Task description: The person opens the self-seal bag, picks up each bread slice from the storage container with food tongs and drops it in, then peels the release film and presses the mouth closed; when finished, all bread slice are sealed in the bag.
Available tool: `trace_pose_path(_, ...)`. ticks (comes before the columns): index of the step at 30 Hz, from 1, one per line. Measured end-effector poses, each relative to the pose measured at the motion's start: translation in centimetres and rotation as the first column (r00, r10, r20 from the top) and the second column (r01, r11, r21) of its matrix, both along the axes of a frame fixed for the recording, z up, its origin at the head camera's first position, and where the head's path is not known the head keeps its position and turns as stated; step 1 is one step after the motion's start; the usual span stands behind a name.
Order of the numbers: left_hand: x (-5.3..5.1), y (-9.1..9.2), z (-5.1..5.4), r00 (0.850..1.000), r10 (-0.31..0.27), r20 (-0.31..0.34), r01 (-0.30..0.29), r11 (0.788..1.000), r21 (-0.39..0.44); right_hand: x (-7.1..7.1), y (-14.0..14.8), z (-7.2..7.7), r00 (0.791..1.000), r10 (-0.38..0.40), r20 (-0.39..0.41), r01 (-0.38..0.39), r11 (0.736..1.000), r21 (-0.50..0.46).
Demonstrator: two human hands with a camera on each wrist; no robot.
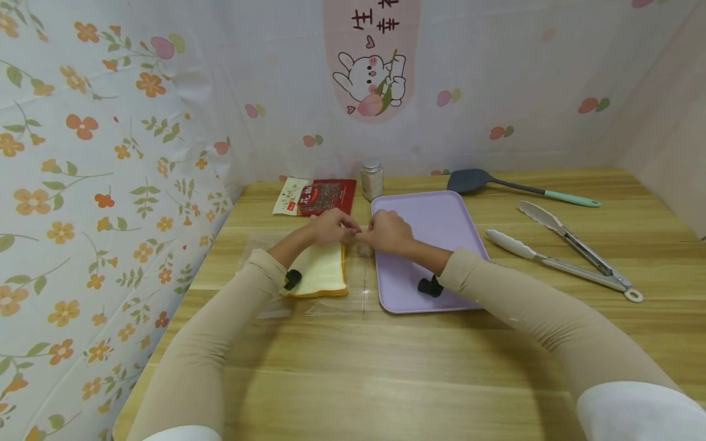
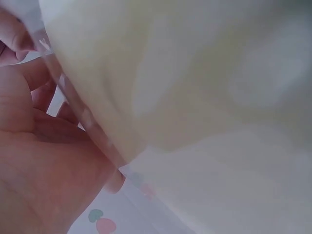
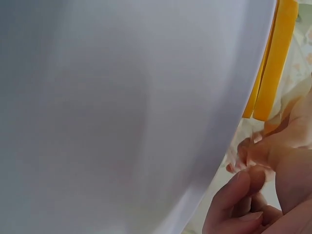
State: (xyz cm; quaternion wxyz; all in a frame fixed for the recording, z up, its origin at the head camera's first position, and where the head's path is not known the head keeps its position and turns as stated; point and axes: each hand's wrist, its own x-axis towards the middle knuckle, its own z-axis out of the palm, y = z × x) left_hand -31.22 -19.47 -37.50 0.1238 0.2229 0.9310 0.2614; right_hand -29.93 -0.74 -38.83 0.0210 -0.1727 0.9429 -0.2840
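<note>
Slices of bread [image 1: 322, 271] with orange crusts lie inside a clear plastic bag [image 1: 357, 288] left of the lilac tray. At the far end of the bag's open-side edge, my left hand [image 1: 331, 226] pinches the thin film. My right hand [image 1: 390, 233] meets it there, thumb and curled fingers pinching the same edge over the tray's left rim. In the left wrist view, the film's shiny edge crosses the left hand [image 2: 48, 161]. The right wrist view shows the bread's orange crust [image 3: 273, 63] beside the fingers; the tray's pale underside or surface fills most of it.
The lilac tray [image 1: 436, 214] lies under the right forearm. Behind stand a red spice packet [image 1: 331, 196] and a lidded jar [image 1: 372, 182]. A dark spatula [image 1: 469, 181] with a green handle and metal tongs [image 1: 579, 251] lie to the right. A patterned cloth [image 1: 99, 184] borders the table.
</note>
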Motion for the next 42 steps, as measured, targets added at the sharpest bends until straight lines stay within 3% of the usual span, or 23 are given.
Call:
trace_pose_path(10,0.0,-0.1,-0.2,1.000,-0.014,0.010,0.013,0.998,0.053,-0.3,-0.2,-0.2,1.000,-0.005,0.024,0.004,1.000,0.026)
trace_pose_path(20,0.1,-0.1,-0.1,1.000,0.017,-0.004,-0.017,1.000,0.023,-0.4,-0.1,-0.2,0.998,0.009,0.055,-0.008,1.000,-0.013)
trace_pose_path(31,0.2,0.3,0.0,0.994,0.098,-0.043,-0.101,0.993,-0.065,-0.8,0.6,-0.6,0.986,0.161,-0.030,-0.164,0.978,-0.132)
trace_pose_path(42,0.4,0.6,0.3,0.992,0.096,-0.078,-0.104,0.990,-0.098,-1.3,1.3,-0.8,0.956,0.276,-0.099,-0.291,0.935,-0.201)
